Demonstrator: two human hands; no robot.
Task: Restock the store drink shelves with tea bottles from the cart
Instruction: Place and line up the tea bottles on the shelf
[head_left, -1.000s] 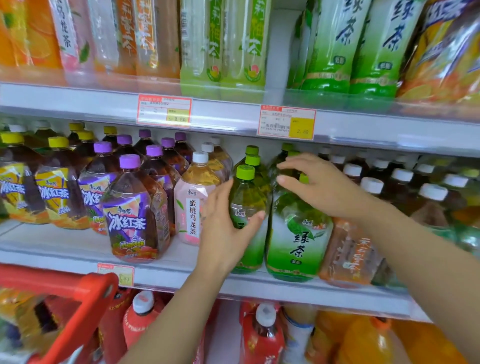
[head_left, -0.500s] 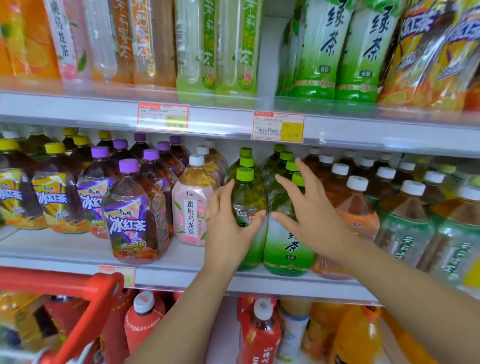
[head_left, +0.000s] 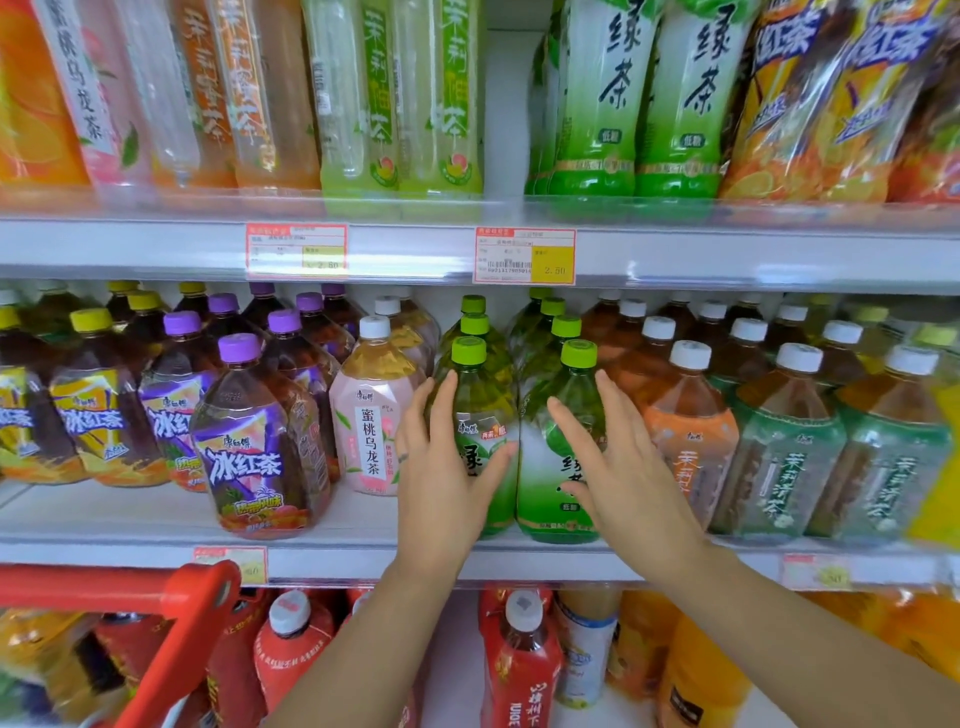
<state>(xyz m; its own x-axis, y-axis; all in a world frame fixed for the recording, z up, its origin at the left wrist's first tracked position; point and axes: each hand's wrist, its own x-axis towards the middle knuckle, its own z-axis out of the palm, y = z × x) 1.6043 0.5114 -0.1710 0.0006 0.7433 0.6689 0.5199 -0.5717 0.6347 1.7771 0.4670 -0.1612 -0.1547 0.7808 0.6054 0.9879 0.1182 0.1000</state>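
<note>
Store shelving in three tiers fills the view; the middle shelf (head_left: 130, 519) carries rows of large tea bottles, front to back. Left hand (head_left: 447, 483): wrapped about the front left green tea bottle (head_left: 475, 395), fingers up its left flank, thumb across the label. Right hand (head_left: 618, 478): fingers straight and spread, holding nothing, laid against the front of the right green tea bottle (head_left: 548, 499); whether the palm presses or only touches cannot be told. Both bottles stand upright, side by side and touching, at the head of their rows, close to the shelf's front lip. A pink peach oolong bottle (head_left: 371, 415) stands just beside the left one, an orange-labelled bottle (head_left: 691, 415) just beside the right one. The red cart frame (head_left: 182, 618) shows at lower left; its load is blurred.

Judged step: seating and squaring the two front bottles. Hazards: an uneven push high on the shoulder could tip a bottle backwards into its row, since these bottles look tall and heavy; a sideways slip of the left fingers could nudge the peach bottle askew; releasing while a base overhangs the lip could let a bottle fall forwards
</note>
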